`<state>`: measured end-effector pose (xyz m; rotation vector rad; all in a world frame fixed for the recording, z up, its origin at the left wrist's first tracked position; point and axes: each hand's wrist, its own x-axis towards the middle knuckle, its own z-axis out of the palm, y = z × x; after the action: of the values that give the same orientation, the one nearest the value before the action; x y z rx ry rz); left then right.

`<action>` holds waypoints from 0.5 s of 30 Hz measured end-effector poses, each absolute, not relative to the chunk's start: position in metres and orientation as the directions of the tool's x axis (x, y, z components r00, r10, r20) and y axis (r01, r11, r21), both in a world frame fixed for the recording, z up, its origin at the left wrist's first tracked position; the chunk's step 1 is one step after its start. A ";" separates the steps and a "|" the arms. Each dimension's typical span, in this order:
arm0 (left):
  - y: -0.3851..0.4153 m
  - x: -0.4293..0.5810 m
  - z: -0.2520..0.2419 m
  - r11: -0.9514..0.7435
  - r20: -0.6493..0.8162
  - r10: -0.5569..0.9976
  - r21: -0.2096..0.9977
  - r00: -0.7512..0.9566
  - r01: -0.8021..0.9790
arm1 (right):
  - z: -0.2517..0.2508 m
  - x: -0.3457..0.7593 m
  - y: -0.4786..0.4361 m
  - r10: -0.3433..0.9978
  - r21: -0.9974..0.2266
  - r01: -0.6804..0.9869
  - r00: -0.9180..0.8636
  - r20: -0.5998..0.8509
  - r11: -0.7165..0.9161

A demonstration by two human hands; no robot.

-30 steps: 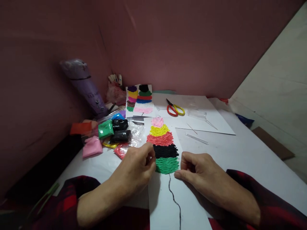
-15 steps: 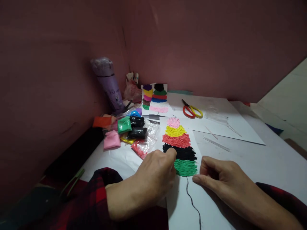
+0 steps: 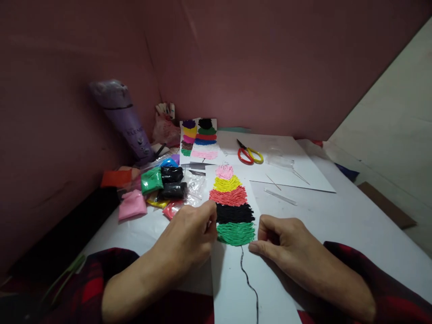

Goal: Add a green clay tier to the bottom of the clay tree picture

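Observation:
A white card [image 3: 232, 279] lies before me with a balloon-like shape in textured bands [image 3: 231, 211] of pink, yellow, red, black and green clay. A wavy black line runs down from it. My left hand [image 3: 192, 229] is closed in a pinch at the left edge of the black band; whatever its fingertips hold is hidden. At the lower right of the green band, my right hand [image 3: 280, 240] has its fingers curled and its thumb tip on the card.
Several bags of coloured clay [image 3: 151, 181] lie at the left, near a leaning purple bottle [image 3: 124, 121]. Two finished cards [image 3: 199, 139] stand behind. Red-and-yellow scissors [image 3: 249, 153], a clear stick [image 3: 280, 196] and a thin pick [image 3: 273, 182] lie on white sheets to the right.
The camera view has turned right, so everything sits further left. My left hand has shifted left off the black band to its edge. My right hand stays by the green band.

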<state>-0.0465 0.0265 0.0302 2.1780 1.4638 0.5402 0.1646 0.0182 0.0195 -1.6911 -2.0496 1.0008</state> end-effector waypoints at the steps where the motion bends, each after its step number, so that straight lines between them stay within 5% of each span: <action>1: 0.026 -0.047 0.032 -0.345 0.091 0.926 0.601 0.368 0.721 | 0.020 0.165 0.018 0.946 -0.673 0.737 -0.261 -0.190 0.068; 6: 0.027 -0.046 0.033 -0.390 0.142 0.904 0.658 0.402 0.644 | 0.022 0.164 0.018 0.949 -0.671 0.737 -0.261 -0.175 0.079; 15: 0.028 -0.039 0.020 -0.300 -0.032 0.890 0.711 0.456 0.636 | 0.021 0.164 0.020 0.950 -0.679 0.731 -0.259 -0.175 0.074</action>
<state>-0.0394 0.0278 0.0202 2.0432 1.2681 0.4912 0.1641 0.0204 0.0209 -1.6789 -2.0437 0.9816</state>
